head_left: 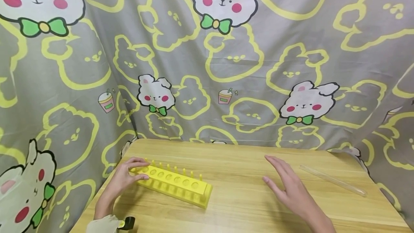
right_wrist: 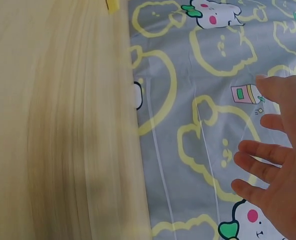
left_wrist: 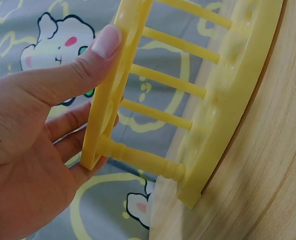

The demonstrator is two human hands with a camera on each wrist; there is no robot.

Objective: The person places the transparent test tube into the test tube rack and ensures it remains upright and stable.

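Yellow rack [head_left: 173,183] stands on the table [head_left: 239,197], to the left of the middle, and its left end is in the left hand [head_left: 124,176]. This hand grips the upper plate: the thumb lies on one side of it and the fingers are behind. The long axis of the rack goes from the hand toward the right and somewhat nearer to the person, so most of its length reaches out to the space between the two hands.

The right hand [head_left: 288,186] is well apart from the rack, on the other side of this space. It holds nothing; its fingers are loose and the thumb is spread away from them. It is the nearer hand to a clear tube [head_left: 333,180], which lies flat on the table farther to the right, beyond the fingers and not touched by them. The tube also slants from far left to near right, more or less in the same direction as the rack. If it is hollow, I cannot tell surely.

About its look, the rack is all yellow and seems to be of plastic. Its upper plate has one row of round holes, and the ones I can see have nothing in them. Small pegs rise along the far side. In the left wrist view, a thicker, rounded post joins the upper plate with the base at the end.
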